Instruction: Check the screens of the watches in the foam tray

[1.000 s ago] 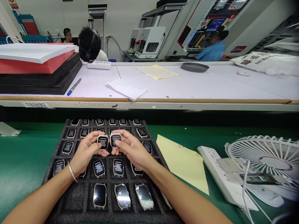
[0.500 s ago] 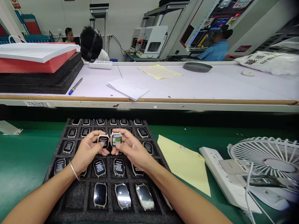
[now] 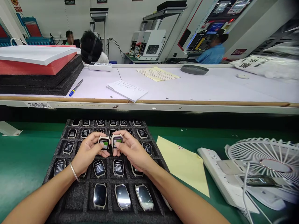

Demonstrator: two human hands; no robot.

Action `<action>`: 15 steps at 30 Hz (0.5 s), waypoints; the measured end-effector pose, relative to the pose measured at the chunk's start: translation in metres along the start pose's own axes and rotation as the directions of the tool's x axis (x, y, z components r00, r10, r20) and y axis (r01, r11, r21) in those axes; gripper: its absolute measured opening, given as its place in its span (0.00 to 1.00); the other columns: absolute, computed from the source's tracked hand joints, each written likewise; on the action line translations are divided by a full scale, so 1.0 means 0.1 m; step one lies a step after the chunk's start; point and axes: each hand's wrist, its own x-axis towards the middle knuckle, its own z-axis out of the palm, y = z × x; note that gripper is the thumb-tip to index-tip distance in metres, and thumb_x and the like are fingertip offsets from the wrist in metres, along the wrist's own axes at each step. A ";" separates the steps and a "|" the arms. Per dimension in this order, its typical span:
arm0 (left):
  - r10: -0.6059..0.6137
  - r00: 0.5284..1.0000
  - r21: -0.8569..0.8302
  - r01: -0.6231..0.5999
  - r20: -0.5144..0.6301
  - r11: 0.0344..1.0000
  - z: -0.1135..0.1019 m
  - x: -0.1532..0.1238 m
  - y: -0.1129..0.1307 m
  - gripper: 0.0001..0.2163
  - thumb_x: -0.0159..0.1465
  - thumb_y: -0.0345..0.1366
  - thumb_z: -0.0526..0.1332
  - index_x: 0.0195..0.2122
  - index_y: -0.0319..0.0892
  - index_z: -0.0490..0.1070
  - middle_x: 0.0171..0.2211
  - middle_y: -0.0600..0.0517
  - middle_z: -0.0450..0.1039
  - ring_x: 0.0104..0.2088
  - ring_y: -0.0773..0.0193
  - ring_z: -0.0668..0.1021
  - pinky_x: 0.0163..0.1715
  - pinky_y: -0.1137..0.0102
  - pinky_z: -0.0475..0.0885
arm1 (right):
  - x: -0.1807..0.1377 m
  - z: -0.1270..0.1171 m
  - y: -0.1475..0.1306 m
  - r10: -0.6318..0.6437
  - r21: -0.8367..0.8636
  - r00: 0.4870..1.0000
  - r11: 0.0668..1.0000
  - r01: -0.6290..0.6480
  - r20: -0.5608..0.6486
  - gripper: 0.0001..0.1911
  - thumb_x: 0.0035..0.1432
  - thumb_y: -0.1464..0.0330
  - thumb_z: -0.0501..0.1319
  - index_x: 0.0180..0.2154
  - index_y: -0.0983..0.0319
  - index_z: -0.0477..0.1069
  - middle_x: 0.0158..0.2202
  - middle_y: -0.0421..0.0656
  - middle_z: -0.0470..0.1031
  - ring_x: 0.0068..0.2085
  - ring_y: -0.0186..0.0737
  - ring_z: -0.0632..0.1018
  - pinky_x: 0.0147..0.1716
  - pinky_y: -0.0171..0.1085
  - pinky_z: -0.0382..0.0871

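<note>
My left hand (image 3: 92, 147) grips a strapless smartwatch (image 3: 104, 143) by its edges, thumb against the lit screen, which shows a green block. In my right hand (image 3: 130, 147) is a second smartwatch (image 3: 117, 141), its screen also partly green, with my thumb at its lower edge. The two watches are held side by side, close together, above a black foam tray (image 3: 74, 182). More watch bodies lie face up in the tray's compartments; many display lines of white text. The front row holds watches with dark or reflecting screens, such as one watch (image 3: 100, 195). My hands and forearms hide some compartments.
To the right lie a yellow sheet (image 3: 182, 165), a white power strip (image 3: 224, 177) and a white fan (image 3: 261, 158) with cables. A raised white shelf (image 3: 163, 90) spans the back, bearing papers, a pen (image 3: 76, 87) and stacked foam sheets (image 3: 35, 82). Other people sit beyond it.
The left watch's screen has changed from white text to a display with a green block. Both hands still hold their watches; the camera view has shifted slightly.
</note>
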 end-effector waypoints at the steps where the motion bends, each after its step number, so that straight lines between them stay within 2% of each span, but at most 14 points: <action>1: -0.013 1.000 -0.008 0.013 0.001 1.000 0.00 0.00 0.00 0.13 0.57 0.40 0.64 0.41 0.40 0.69 0.31 0.53 0.75 0.25 0.64 0.80 0.28 0.69 0.76 | 0.00 0.00 0.00 0.017 0.017 1.000 1.000 -0.017 -0.010 0.15 0.55 0.62 0.66 0.43 0.59 0.68 0.33 0.38 0.73 0.25 0.31 0.75 0.27 0.35 0.65; 4: -0.035 0.999 -0.042 0.035 0.014 0.999 -0.01 -0.01 0.01 0.14 0.60 0.45 0.61 0.41 0.40 0.69 0.29 0.53 0.74 0.25 0.62 0.80 0.28 0.67 0.76 | 0.01 -0.01 0.00 0.065 0.069 0.998 0.996 -0.063 -0.021 0.16 0.57 0.57 0.63 0.43 0.59 0.68 0.29 0.37 0.73 0.23 0.33 0.75 0.27 0.36 0.64; 9: -0.025 0.999 -0.037 0.026 0.038 0.999 -0.01 -0.03 0.01 0.13 0.58 0.39 0.63 0.42 0.41 0.70 0.33 0.52 0.75 0.26 0.62 0.81 0.30 0.66 0.77 | 0.00 -0.01 -0.01 0.055 -0.005 0.998 0.998 -0.055 -0.029 0.18 0.53 0.61 0.68 0.43 0.59 0.68 0.29 0.35 0.72 0.24 0.31 0.74 0.28 0.35 0.63; 15: -0.020 0.999 -0.040 0.022 0.050 0.999 -0.01 -0.03 0.00 0.13 0.56 0.35 0.63 0.42 0.41 0.70 0.34 0.52 0.76 0.26 0.63 0.81 0.30 0.67 0.77 | 0.00 0.00 0.00 0.037 -0.029 0.998 0.999 -0.039 -0.040 0.18 0.53 0.61 0.68 0.43 0.59 0.67 0.30 0.35 0.71 0.24 0.30 0.73 0.27 0.34 0.62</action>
